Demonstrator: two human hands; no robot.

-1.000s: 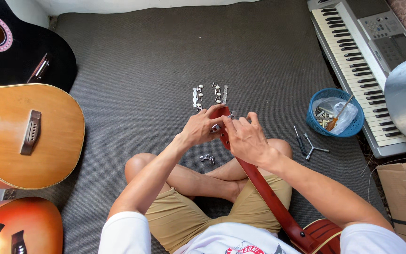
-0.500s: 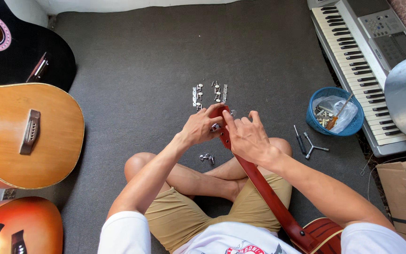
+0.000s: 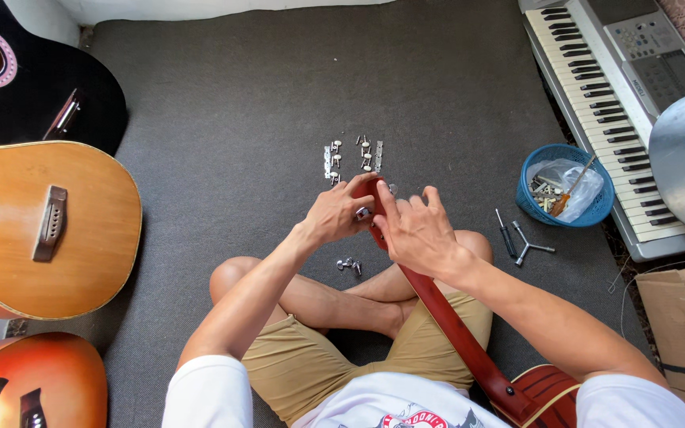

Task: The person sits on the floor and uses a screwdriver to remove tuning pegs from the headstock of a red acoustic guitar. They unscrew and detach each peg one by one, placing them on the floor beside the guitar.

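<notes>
Item: red guitar neck (image 3: 445, 317) across the lap, headstock (image 3: 368, 190) at the hands. Left hand (image 3: 336, 215) grasping headstock; right hand (image 3: 415, 231) pinching a small tuner part (grip partly hidden). Step: fitting tuners. Next, judged: seat it squarely. Spare tuners (image 3: 352, 155) on floor

guitar neck (image 3: 453, 325): reddish-brown
carpet (image 3: 239, 119): dark grey
basket (image 3: 534, 208), right of frame: blue
guitar (image 3: 49, 230), left: honey-orange
upper-left guitar (image 3: 49, 79): black, pink ring
shorts (image 3: 319, 364): khaki

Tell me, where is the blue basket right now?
In the head view, the blue basket sits on the grey carpet at the right, beside the keyboard and just past the small hand tools.
</notes>
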